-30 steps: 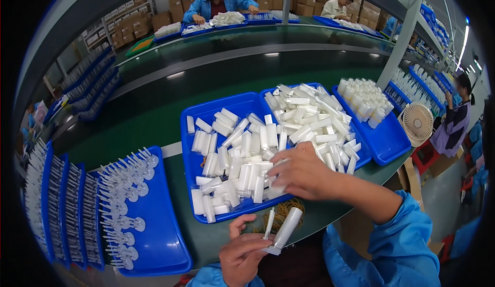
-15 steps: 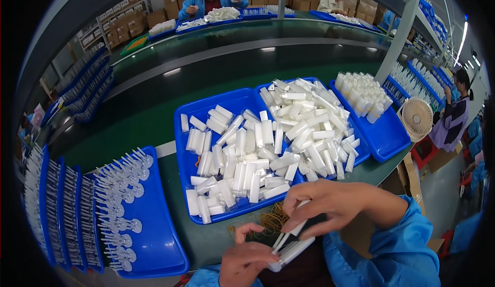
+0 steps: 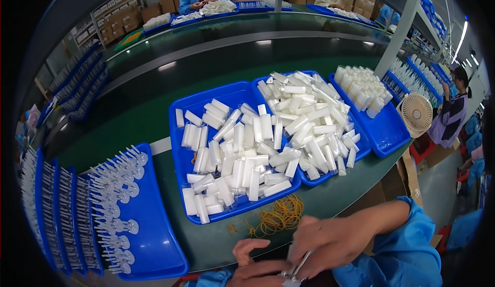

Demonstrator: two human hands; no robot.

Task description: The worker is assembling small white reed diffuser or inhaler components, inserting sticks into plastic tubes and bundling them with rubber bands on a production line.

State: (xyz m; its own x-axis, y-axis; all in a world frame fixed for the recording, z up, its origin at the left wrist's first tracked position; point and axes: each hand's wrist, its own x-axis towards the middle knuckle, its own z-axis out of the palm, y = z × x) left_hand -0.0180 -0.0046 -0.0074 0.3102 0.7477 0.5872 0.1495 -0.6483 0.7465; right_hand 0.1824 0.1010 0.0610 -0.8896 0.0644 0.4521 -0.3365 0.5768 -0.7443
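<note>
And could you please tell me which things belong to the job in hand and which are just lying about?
Seemingly in the job:
- pale pieces in left hand and right hand
- heaped white pieces
- clear stemmed parts
- yellow bands

Seemingly lying about:
- fan
- cardboard boxes

Green bench top (image 3: pixel 211 241) | left: stack of blue trays (image 3: pixel 154 246), its footing hidden from me | middle: loosely filled blue tray (image 3: pixel 193 100) | just right of it: heaped second tray (image 3: pixel 365 147) | right: partly bare third tray (image 3: pixel 384 135) | near side: loose tangle of yellow rubber bands (image 3: pixel 278 215)
</note>
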